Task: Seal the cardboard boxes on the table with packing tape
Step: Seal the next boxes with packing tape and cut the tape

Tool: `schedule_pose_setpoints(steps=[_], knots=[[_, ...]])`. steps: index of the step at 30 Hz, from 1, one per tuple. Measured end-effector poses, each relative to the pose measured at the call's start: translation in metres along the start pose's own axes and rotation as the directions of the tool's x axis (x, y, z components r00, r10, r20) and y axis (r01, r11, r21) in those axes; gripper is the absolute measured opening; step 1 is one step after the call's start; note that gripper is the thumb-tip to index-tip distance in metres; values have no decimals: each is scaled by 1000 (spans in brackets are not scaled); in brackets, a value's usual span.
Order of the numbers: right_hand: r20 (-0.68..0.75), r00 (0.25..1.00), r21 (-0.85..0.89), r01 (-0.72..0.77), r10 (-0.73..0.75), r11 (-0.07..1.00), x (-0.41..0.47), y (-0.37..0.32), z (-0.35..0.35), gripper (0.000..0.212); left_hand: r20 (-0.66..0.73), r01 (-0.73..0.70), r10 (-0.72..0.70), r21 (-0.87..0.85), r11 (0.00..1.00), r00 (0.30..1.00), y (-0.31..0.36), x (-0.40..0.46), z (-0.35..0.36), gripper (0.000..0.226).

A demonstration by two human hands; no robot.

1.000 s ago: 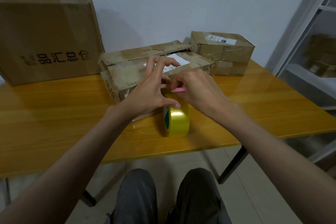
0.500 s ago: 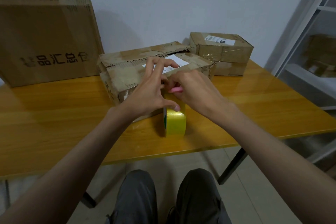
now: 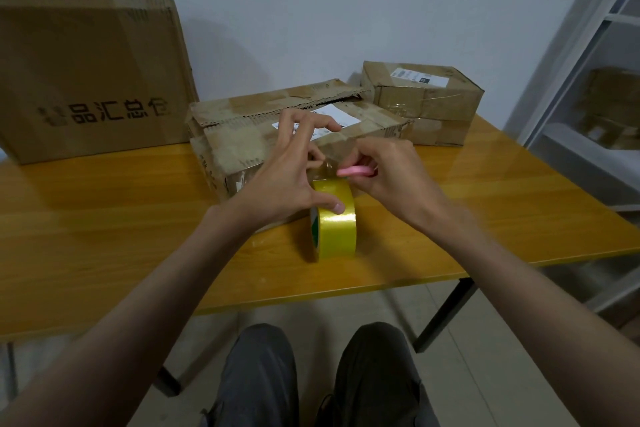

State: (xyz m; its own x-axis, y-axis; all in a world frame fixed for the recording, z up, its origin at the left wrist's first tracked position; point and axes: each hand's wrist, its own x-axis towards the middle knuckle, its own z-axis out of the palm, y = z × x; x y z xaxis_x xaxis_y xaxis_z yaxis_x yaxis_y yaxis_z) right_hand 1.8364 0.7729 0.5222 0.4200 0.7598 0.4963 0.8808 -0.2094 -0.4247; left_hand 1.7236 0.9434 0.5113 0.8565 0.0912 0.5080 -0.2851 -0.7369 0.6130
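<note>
A yellow roll of packing tape stands on edge on the wooden table, just in front of a worn cardboard box with torn flaps and a white label. My left hand holds the roll, thumb on its top, with the other fingers spread over the box's near face. My right hand grips a small pink cutter at the tape strip stretched between roll and box.
A large printed carton stands at the back left. Two smaller taped boxes are stacked at the back right. A white shelf unit with more boxes stands right of the table. My knees are below the table's front edge.
The view has drifted slightly. My right hand with the pink cutter has shifted a little to the right along the tape. The left hand keeps its hold on the roll.
</note>
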Motion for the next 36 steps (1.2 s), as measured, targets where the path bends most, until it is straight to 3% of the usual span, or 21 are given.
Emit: schedule_pose_setpoints(steps=[4, 9, 12, 15, 17, 19, 23, 27, 36], knots=[[-3, 990, 244, -133, 138, 960, -2, 2, 0, 16, -5, 3, -3, -3, 1000, 1000, 0, 0, -1, 98], [38, 935, 561, -311, 352, 767, -6, 7, -6, 18, -10, 14, -14, -14, 1000, 1000, 0, -1, -1, 96], [78, 917, 639, -347, 392, 686, -8, 10, -7, 17, -7, 19, -19, -9, 1000, 1000, 0, 0, -1, 96], [89, 921, 652, -342, 380, 677, -9, 11, -7, 18, -7, 21, -22, -7, 1000, 1000, 1, 0, -1, 96], [90, 923, 633, -343, 374, 694, -9, 11, -6, 18, -6, 19, -19, -4, 1000, 1000, 1, 0, -1, 97], [45, 941, 537, -305, 334, 786, -9, 12, -3, 21, -4, 18, -18, -4, 1000, 1000, 0, 0, -1, 97], [-43, 997, 184, -60, 69, 981, -4, 12, 3, 23, -9, 12, -12, 2, 1000, 1000, -1, 0, 1, 98], [15, 995, 17, 101, -101, 995, 3, 8, 5, 20, -19, 2, -2, -1, 1000, 1000, 0, -2, 1, 98], [67, 984, -74, 167, -163, 983, 8, 3, 3, 15, -12, 7, -7, 10, 1000, 1000, -1, -2, 1, 99]])
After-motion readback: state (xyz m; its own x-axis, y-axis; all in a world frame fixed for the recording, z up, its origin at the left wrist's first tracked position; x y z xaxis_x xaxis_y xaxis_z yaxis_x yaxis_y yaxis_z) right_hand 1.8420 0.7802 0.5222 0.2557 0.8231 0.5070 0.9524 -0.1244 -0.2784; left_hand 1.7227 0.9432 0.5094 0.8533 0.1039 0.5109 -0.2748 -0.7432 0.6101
